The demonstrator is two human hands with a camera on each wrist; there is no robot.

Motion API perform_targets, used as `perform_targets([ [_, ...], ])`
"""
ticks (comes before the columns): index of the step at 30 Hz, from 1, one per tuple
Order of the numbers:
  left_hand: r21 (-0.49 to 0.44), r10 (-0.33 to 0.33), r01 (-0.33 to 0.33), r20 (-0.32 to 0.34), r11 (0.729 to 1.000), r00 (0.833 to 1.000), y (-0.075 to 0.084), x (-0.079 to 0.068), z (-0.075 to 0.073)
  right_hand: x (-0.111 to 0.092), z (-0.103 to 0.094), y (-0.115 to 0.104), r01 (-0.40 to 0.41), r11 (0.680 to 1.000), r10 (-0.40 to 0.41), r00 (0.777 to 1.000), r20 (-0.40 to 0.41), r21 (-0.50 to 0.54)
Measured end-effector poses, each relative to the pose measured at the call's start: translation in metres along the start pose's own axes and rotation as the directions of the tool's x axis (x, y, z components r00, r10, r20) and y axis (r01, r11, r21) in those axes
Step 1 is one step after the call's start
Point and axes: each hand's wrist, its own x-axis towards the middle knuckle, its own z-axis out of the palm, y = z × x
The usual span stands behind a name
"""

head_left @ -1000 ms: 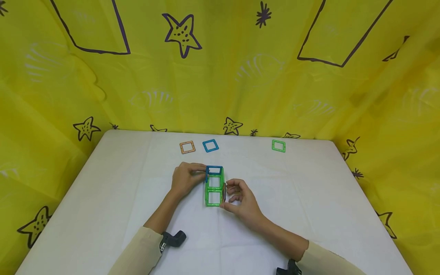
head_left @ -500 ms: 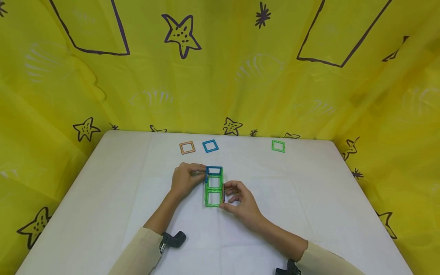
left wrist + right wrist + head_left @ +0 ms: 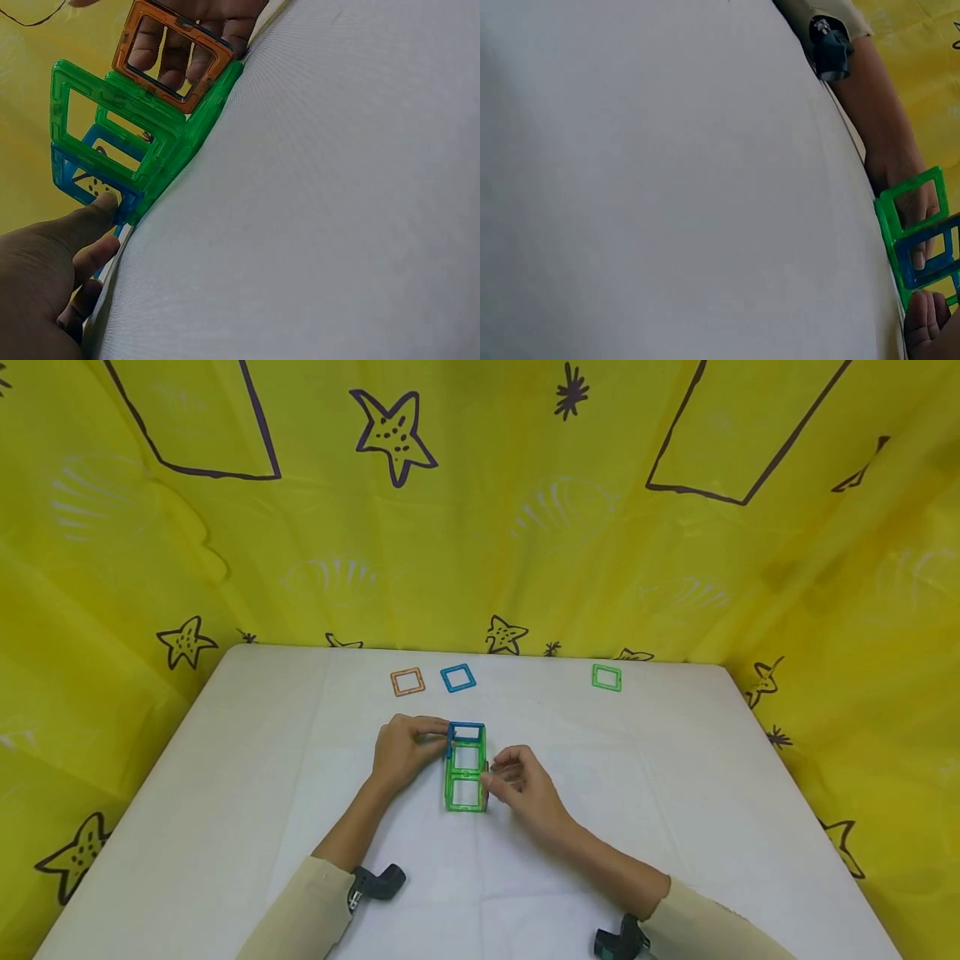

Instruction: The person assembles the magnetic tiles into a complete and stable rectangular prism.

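A green and blue frame of square magnetic tiles point(image 3: 467, 777) stands on the table, mid-front. My left hand point(image 3: 405, 752) grips its blue corner at the far left; in the left wrist view the thumb presses the blue tile point(image 3: 94, 176). Along the frame's right side an orange magnetic tile point(image 3: 187, 60) stands upright at the green edge. My right hand point(image 3: 528, 789) holds that tile, its thumb near the upper edge and its fingers point(image 3: 176, 64) behind the opening. From the right wrist, a dark blue tile point(image 3: 907, 262) shows there, seemingly flat against the orange one.
Loose on the white table point(image 3: 300, 827) near the back edge lie an orange square tile point(image 3: 407, 682), a blue one point(image 3: 458, 677) and, farther right, a green one point(image 3: 607, 677). A yellow patterned curtain point(image 3: 465, 543) surrounds the table's back and sides.
My right thumb has moved up and away from the near corner of the frame to the middle of its right side. The left hand keeps its place.
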Motion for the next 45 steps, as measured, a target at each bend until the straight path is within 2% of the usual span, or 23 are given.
perform_targets([
  [4, -0.001, -0.005, 0.005, 0.002, 1.000, 1.000, -0.001, -0.001, -0.001, 0.012, -0.003, -0.007, -0.026, 0.986, 0.026, 1.000, 0.001, -0.164],
  [9, 0.011, -0.010, 0.010, 0.008, 1.000, 1.000, -0.001, -0.002, -0.001, 0.023, -0.001, -0.016, -0.045, 0.923, 0.056, 0.998, 0.016, -0.382],
  [15, 0.002, 0.013, -0.013, 0.000, 1.000, 1.000, 0.000, -0.001, -0.002, 0.032, 0.005, -0.027, -0.043, 0.862, 0.046, 0.999, -0.008, -0.505],
  [21, 0.002, 0.015, -0.015, 0.002, 1.000, 1.000, -0.001, -0.001, -0.002, 0.035, 0.007, -0.032, -0.060, 0.827, 0.058, 0.998, -0.020, -0.560],
  [32, -0.013, 0.013, -0.013, -0.001, 1.000, 1.000, -0.002, 0.000, -0.001, 0.035, 0.008, -0.030, -0.024, 0.813, 0.009, 1.000, -0.029, -0.581],
  [45, -0.020, -0.001, 0.001, -0.004, 1.000, 1.000, -0.001, 0.000, -0.001, 0.036, 0.010, -0.031, -0.016, 0.796, -0.009, 0.999, -0.039, -0.605],
])
